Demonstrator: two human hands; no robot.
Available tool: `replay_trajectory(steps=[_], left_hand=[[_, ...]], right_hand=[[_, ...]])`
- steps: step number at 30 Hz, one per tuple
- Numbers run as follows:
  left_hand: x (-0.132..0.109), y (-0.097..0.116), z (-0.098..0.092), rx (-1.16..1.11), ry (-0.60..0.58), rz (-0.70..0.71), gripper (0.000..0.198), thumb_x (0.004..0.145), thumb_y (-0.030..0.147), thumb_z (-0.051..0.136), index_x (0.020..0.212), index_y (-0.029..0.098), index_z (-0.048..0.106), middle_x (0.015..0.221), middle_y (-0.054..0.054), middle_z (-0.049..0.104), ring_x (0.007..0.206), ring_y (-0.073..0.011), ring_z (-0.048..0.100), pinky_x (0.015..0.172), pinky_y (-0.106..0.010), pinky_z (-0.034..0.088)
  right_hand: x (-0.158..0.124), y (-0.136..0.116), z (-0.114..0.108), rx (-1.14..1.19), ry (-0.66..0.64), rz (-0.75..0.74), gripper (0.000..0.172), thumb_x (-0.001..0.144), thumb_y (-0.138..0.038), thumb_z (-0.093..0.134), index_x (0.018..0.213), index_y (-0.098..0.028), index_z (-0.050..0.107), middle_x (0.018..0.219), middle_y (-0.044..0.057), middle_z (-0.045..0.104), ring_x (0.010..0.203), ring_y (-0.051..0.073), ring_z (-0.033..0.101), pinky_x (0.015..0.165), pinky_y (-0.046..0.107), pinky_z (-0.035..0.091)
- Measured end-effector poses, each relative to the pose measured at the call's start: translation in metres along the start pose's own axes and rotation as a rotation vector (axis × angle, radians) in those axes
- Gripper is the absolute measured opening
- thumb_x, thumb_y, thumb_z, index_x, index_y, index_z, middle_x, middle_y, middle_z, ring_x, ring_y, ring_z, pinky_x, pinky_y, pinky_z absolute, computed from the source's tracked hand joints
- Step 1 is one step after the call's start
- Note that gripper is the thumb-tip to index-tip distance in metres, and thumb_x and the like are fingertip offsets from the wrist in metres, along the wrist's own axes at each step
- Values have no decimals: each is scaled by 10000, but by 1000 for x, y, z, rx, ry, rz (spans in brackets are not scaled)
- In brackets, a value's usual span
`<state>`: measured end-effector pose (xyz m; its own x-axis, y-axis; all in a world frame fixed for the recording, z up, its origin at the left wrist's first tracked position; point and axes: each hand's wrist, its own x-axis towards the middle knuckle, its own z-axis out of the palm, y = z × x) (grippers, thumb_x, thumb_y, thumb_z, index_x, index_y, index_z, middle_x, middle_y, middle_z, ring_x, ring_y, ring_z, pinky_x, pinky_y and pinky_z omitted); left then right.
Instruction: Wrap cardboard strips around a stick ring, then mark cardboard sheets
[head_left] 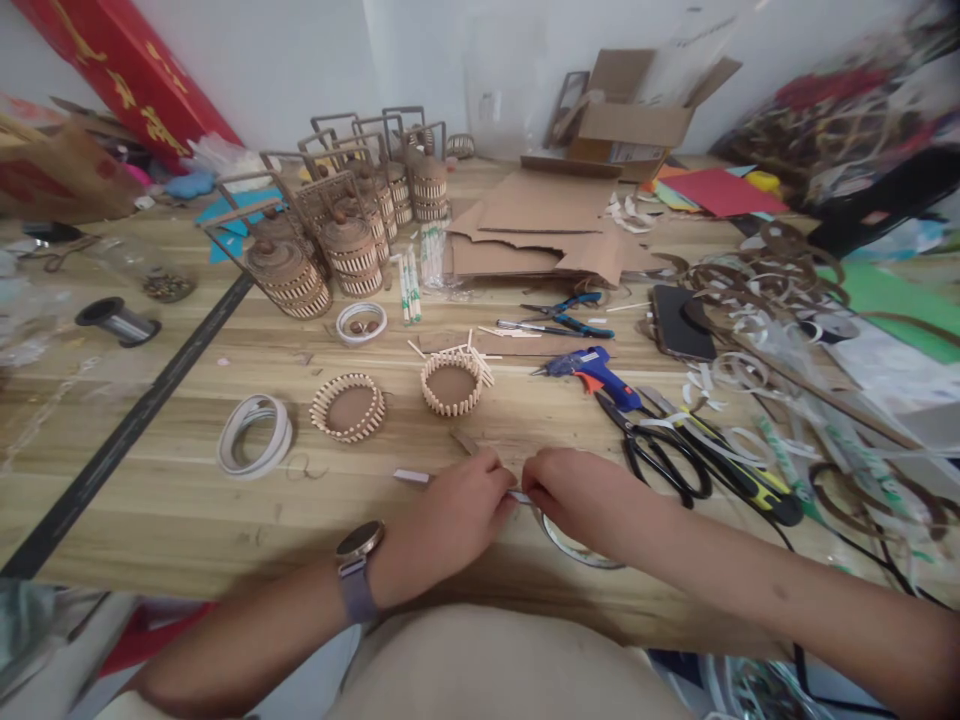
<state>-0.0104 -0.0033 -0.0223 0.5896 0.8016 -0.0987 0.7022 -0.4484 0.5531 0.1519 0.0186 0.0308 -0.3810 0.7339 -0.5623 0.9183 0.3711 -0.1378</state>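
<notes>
My left hand (465,505), with a watch on its wrist, is closed in a pinch just above the wooden table. A narrow pale strip (412,478) sticks out on its left side and shows again between the two hands. My right hand (574,490) pinches the same strip close by, fingertips almost touching the left ones. Partly hidden under the right hand lies a pale ring-shaped coil (574,548); whether the strip joins it I cannot tell. A short brown piece (463,441) lies just beyond the left hand. Farther off stand two round stick-walled baskets (451,384) (348,408).
A white tape roll (255,437) lies at left. To the right are a blue glue gun (592,372), black scissors (664,450), a yellow-black cutter (750,478), pliers (574,315) and a phone (684,322). Several handled miniature baskets (352,255) and cardboard (532,240) stand behind.
</notes>
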Motion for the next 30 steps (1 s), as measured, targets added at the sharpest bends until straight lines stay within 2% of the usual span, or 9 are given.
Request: replay_trajectory(steps=[4,9,11,13,16,18,23,30], left_hand=[[10,0,-6,-44,-39,29,170,919,157,571,819,159,708,838,-52,709,843,-216,600,826,-340,435],[18,-1,-7,-333,-123,-97,211,825,103,524,648,170,617,619,16,614,602,-136,515,576,-257,336],[17,1,-10,-387,-82,-138,210,800,108,528,602,175,551,561,38,520,573,-124,461,537,-256,280],[15,4,-13,-401,21,-177,213,796,125,536,592,179,515,560,46,468,588,-122,438,549,-256,270],[12,8,-19,-426,166,-226,196,802,164,546,611,184,509,608,39,483,640,-132,459,587,-253,292],[9,9,-22,-453,221,-247,194,798,177,545,610,189,497,621,35,487,652,-136,470,600,-253,305],[3,9,-27,-549,255,-299,156,770,199,514,614,195,513,617,31,507,643,-139,475,618,-261,334],[-5,13,-35,-707,281,-320,159,752,305,481,638,201,519,629,36,491,598,-126,437,560,-254,331]], right_hand=[[-7,-2,0,6,61,-41,331,881,-2,471,980,-164,743,1029,99,752,955,246,714,791,311,509],[-11,1,6,48,175,-77,291,835,23,506,908,-158,722,942,93,730,864,241,716,736,314,516],[-12,5,11,83,253,-107,265,856,-6,504,885,-169,712,891,83,717,817,225,711,696,297,505],[-14,9,16,148,358,-146,241,908,-79,488,912,-189,702,863,73,714,777,207,709,655,278,490],[-18,13,25,252,487,-181,239,956,-186,456,1069,-217,665,855,63,744,737,207,718,602,270,474],[-20,13,30,306,511,-172,287,965,-229,439,1198,-219,607,812,53,757,686,218,720,570,277,467],[-23,7,34,491,545,-197,434,986,-276,386,1404,-175,443,702,6,728,570,199,682,548,280,478],[-27,0,43,562,734,-277,396,995,-231,394,1382,-183,464,739,-7,744,595,157,696,551,233,493]])
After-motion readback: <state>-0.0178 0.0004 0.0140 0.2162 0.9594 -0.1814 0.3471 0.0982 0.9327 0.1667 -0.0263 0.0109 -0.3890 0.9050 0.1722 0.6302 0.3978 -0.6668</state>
